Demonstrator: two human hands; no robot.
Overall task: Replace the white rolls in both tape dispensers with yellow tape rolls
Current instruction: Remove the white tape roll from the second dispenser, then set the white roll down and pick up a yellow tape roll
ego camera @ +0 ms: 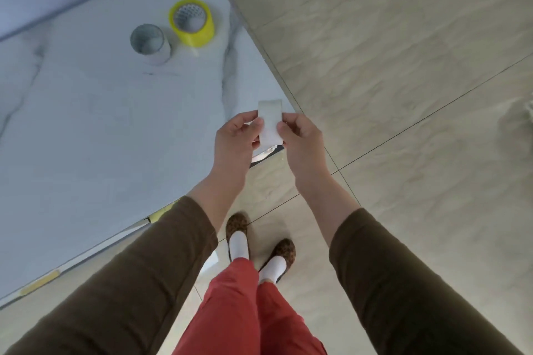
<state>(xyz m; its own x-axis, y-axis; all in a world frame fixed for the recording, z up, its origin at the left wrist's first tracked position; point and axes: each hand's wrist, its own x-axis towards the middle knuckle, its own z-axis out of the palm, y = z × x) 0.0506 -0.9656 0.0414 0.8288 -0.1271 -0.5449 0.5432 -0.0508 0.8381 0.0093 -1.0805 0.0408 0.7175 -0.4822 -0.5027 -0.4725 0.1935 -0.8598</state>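
On the pale marble table [86, 124] I see a white roll [150, 43] standing just beside a yellow tape roll [192, 22], and nearer me, over the table's corner, my left hand [235, 138] and right hand [300, 138] both pinch a strip of white tape [270, 121] between fingertips.

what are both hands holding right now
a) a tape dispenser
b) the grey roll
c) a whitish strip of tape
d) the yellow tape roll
c: the left hand and right hand pinch a whitish strip between them over the table's corner, while the yellow roll and grey roll stand untouched on the table.
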